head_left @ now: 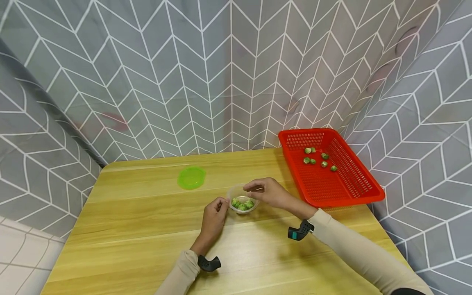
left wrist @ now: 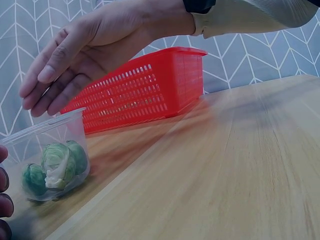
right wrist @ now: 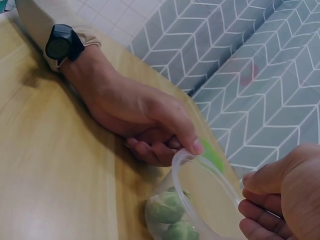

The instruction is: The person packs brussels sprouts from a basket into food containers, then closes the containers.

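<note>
A clear round plastic tub point(head_left: 236, 191) stands on the wooden table with several Brussels sprouts point(head_left: 241, 206) in its bottom. My left hand point(head_left: 214, 217) holds the tub by its near-left rim; in the right wrist view its thumb point(right wrist: 197, 147) presses on the rim while the other fingers curl below. Over the tub's right side hovers my right hand point(head_left: 268, 192), its fingers loosely bent and nothing showing between them. The left wrist view has that right hand point(left wrist: 75, 60) just above the rim, with the sprouts point(left wrist: 57, 162) visible through the tub wall.
A red perforated basket point(head_left: 321, 188) sits at the table's right, several Brussels sprouts point(head_left: 324, 164) scattered inside. Behind the tub to the left lies a flat green lid point(head_left: 191, 178). A grey patterned curtain point(head_left: 221, 82) hangs along the table's back edge.
</note>
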Action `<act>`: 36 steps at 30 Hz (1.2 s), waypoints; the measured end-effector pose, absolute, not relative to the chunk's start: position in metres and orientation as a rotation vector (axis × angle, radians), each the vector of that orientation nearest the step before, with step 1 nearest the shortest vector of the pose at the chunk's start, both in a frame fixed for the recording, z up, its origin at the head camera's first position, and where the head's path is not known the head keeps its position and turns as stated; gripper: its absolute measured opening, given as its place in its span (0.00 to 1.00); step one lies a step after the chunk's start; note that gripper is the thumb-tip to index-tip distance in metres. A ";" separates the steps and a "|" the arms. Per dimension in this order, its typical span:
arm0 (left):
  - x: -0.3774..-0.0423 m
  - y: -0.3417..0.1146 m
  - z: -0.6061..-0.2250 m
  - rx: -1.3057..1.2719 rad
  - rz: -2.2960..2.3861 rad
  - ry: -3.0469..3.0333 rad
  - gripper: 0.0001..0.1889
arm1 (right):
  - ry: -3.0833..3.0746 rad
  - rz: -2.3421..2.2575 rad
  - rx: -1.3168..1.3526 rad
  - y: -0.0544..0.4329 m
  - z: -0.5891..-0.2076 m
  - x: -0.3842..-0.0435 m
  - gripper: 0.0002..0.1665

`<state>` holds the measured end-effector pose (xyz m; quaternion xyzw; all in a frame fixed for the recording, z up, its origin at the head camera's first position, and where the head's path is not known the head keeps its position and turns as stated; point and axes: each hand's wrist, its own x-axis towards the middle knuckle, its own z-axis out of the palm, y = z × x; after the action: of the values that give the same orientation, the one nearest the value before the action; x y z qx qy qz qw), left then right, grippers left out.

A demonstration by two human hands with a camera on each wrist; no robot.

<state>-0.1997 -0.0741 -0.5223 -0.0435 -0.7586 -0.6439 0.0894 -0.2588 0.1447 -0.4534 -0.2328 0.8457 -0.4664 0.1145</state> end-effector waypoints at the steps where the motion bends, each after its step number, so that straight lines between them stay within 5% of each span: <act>1: -0.200 -0.074 -0.522 -0.129 -1.916 -2.256 0.16 | 2.483 -1.373 -0.683 0.146 -0.453 -0.259 0.13; 36: -0.199 -0.074 -0.521 -0.130 -1.883 -2.267 0.15 | 2.626 -1.408 -0.472 0.213 -0.427 -0.286 0.17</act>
<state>-0.1990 -0.0736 -0.5208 -0.0438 -0.7650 -0.6354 0.0955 -0.2859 0.2129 -0.4273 -0.1561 0.8687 -0.4659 0.0623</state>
